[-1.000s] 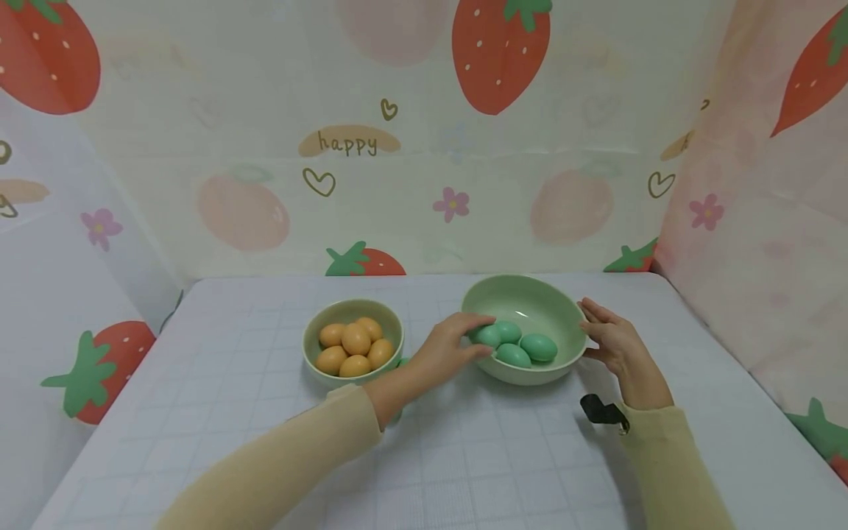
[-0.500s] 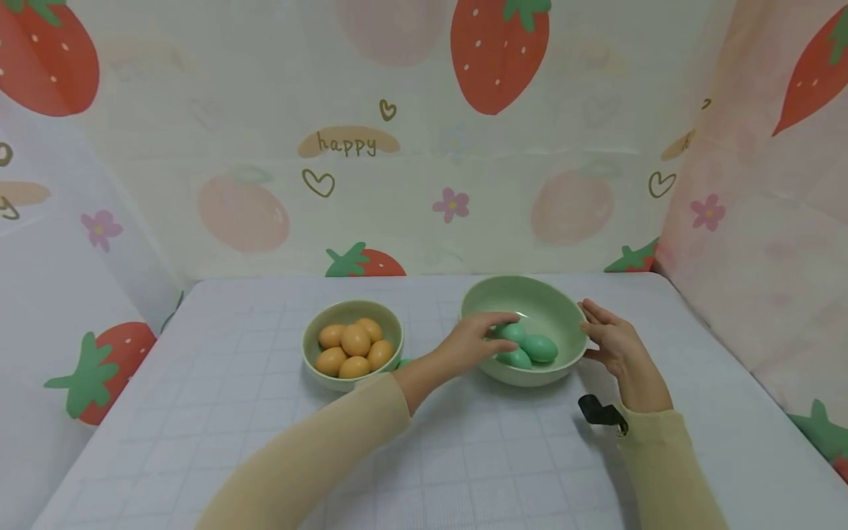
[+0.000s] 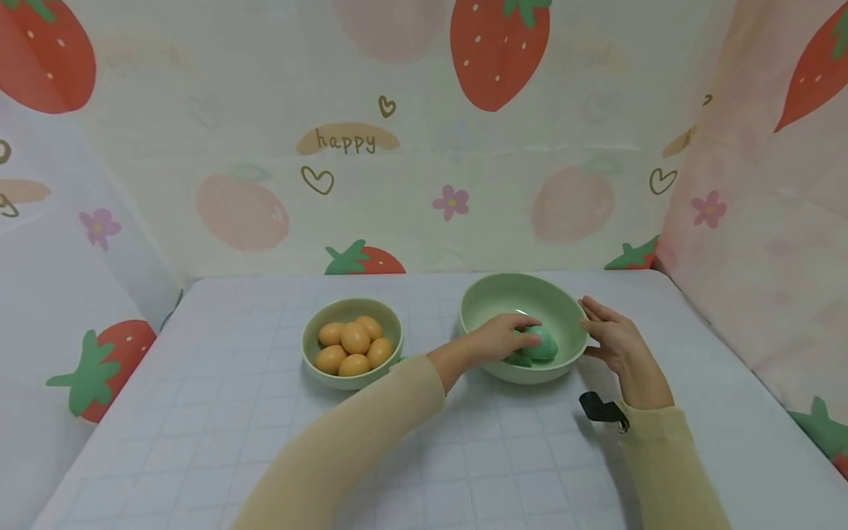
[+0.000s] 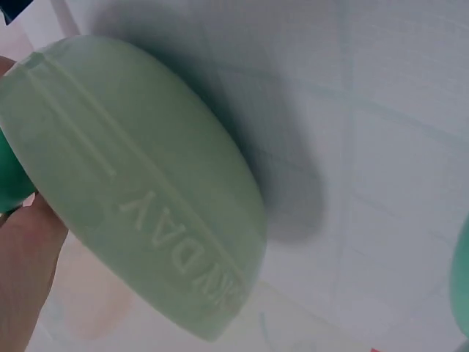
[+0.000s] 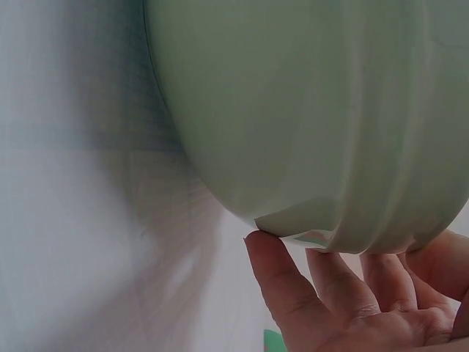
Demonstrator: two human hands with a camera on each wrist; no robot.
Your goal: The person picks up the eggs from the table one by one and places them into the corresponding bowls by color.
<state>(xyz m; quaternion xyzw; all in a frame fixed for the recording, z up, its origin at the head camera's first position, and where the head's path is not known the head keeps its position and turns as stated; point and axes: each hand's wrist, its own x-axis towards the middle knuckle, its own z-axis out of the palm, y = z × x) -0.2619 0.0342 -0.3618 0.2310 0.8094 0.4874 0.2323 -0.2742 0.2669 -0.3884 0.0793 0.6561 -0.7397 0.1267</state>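
Observation:
My left hand (image 3: 505, 336) reaches over the near left rim of the larger green bowl (image 3: 477, 302) and pinches a green egg (image 3: 542, 341). Other green eggs (image 3: 520, 360) lie in that bowl, mostly hidden by the hand. In the left wrist view, the egg (image 4: 11, 180) shows at the left edge above the fingers (image 4: 33, 257), beside the bowl's outer wall. My right hand (image 3: 619, 344) rests its fingertips against the right side of the bowl. The right wrist view shows these fingers (image 5: 338, 287) touching the outer wall near the rim.
A smaller green bowl (image 3: 311, 357) with several brown eggs stands to the left on the checked cloth (image 3: 218, 412). Another green egg (image 4: 462, 282) sits at the left wrist view's right edge. Printed curtains rise behind the table. A black strap (image 3: 601, 409) hangs at the right sleeve.
My left hand has moved right, deeper over the larger bowl, covering more of the green eggs. The right hand keeps its place at the bowl's side.

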